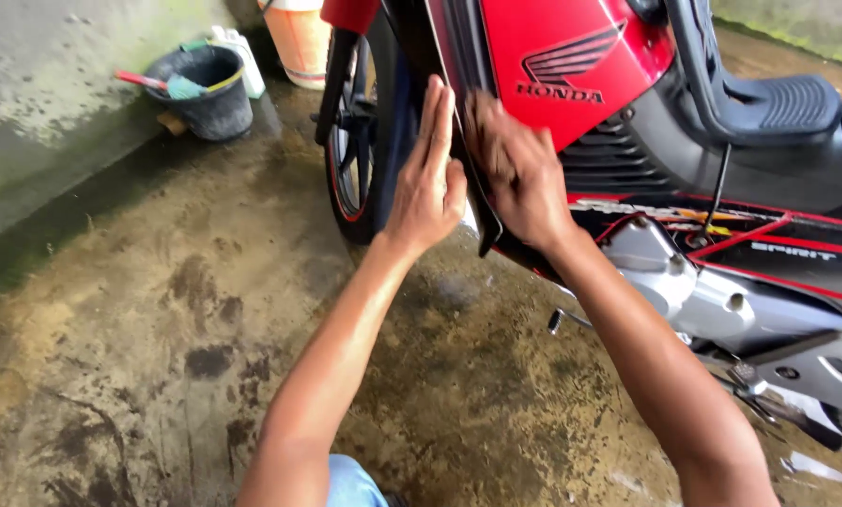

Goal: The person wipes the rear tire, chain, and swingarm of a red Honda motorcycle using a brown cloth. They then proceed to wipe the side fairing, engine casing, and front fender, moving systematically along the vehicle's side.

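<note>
Red motorcycle fills the upper right | its leg-shield panel gets worked, wet floor below | right hand flat, blurred, rubbing panel | left hand open-fingered, bracing its front edge | rest untouched

One red motorcycle stands here, with one front wheel in view and two hands, left and right, on it. Behind sit one black bucket, one orange bucket and one white jug

Black bucket w/ brush, orange pail
</note>
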